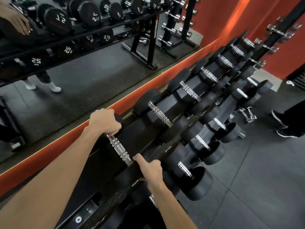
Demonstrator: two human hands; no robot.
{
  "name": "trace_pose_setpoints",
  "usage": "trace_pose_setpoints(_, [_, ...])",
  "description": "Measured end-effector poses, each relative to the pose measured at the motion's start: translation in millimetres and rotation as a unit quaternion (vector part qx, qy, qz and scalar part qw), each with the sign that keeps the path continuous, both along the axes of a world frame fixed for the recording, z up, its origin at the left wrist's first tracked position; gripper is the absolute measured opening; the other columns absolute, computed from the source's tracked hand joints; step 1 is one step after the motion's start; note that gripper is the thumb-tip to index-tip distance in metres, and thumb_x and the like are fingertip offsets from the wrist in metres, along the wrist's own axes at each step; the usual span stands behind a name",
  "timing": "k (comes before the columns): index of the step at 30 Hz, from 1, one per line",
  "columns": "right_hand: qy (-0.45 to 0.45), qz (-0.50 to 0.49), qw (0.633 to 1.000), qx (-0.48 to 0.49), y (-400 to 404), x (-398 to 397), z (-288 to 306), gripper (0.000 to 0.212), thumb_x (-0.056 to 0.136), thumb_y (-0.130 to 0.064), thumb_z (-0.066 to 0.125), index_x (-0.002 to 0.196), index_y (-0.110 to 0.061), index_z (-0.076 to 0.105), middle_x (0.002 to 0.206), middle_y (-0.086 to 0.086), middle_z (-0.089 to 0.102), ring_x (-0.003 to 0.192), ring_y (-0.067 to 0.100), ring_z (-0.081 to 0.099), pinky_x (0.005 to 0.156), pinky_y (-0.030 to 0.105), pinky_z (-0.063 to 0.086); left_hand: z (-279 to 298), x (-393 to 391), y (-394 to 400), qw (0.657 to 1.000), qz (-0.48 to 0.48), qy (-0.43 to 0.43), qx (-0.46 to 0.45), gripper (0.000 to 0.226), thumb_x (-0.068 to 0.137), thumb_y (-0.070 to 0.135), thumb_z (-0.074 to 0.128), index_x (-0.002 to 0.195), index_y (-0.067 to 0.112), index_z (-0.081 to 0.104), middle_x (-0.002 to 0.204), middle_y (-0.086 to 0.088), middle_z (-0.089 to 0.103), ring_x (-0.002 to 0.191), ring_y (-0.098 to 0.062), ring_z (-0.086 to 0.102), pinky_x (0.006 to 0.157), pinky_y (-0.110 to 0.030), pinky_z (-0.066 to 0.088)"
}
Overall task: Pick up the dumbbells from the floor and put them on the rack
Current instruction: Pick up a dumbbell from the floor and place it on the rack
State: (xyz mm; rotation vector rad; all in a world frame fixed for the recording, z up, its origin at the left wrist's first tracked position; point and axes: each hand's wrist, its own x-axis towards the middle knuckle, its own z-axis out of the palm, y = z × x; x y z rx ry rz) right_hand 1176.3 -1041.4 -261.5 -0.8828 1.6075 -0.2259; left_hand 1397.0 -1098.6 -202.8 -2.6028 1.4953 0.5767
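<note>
Chrome handle with knurled rings sits right in the middle-lower part of the frame, belonging to a black dumbbell [119, 148] that's lying on the top shelf of the rack [166, 148]. The person has both hands on it: the left hand [104, 121] is curled over the far black head up near the orange strip [54, 146] along the bottom of the mirror, fingers wrapped down over the edge, and the right hand [151, 170] is gripping the near head at the front rail, thumb pointing up toward the handle. So both hands are closed on the weight's ends, not on the bar itself. To the right of it, a whole row of other dumbbells [189, 90] runs diagonally up toward the upper right of the frame, with more on the lower shelf below. Dark rubber floor [264, 187] fills the lower right, and someone else's black shoe [279, 118] pokes in at the right edge. The mirror [82, 71] takes up the upper left, showing reflected weights with white numbers and a pair of white shoes.
</note>
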Motion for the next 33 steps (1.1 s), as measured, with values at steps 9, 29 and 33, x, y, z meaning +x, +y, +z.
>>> trace_pose_setpoints(9, [-0.024,0.024,0.999,0.003,-11,-4,-13,0.088,0.052,-0.057,0.075,0.117,-0.002,0.056,0.104,0.005,0.068,0.083,0.017,0.073,0.060,0.035,0.064,-13,1,1,0.998,0.001,-0.028,-0.053,0.039,0.031,0.028,0.062,0.069,0.020,0.059,0.062,0.001,0.062,0.056,-0.021,0.056,0.050,-0.023,0.037])
trace_pose_setpoints(29, [-0.109,0.070,0.991,0.036,-3,-22,-7,0.093,0.060,-0.064,0.081,0.120,-0.014,0.031,0.104,0.002,0.056,0.096,0.020,0.066,0.070,0.037,0.065,2,-50,12,0.985,0.080,-0.149,0.036,0.060,0.084,0.032,0.062,0.138,0.009,0.047,0.136,-0.016,0.053,0.124,-0.038,0.053,0.095,-0.045,0.045])
trace_pose_setpoints(33, [-0.107,0.147,0.982,0.058,-15,-48,0,0.075,0.079,-0.062,0.071,0.126,-0.008,0.049,0.110,0.011,0.068,0.083,0.027,0.075,0.069,0.039,0.064,20,-74,18,0.985,0.053,-0.166,0.014,0.054,0.089,0.039,0.060,0.135,0.011,0.055,0.138,-0.016,0.047,0.127,-0.037,0.045,0.094,-0.047,0.045])
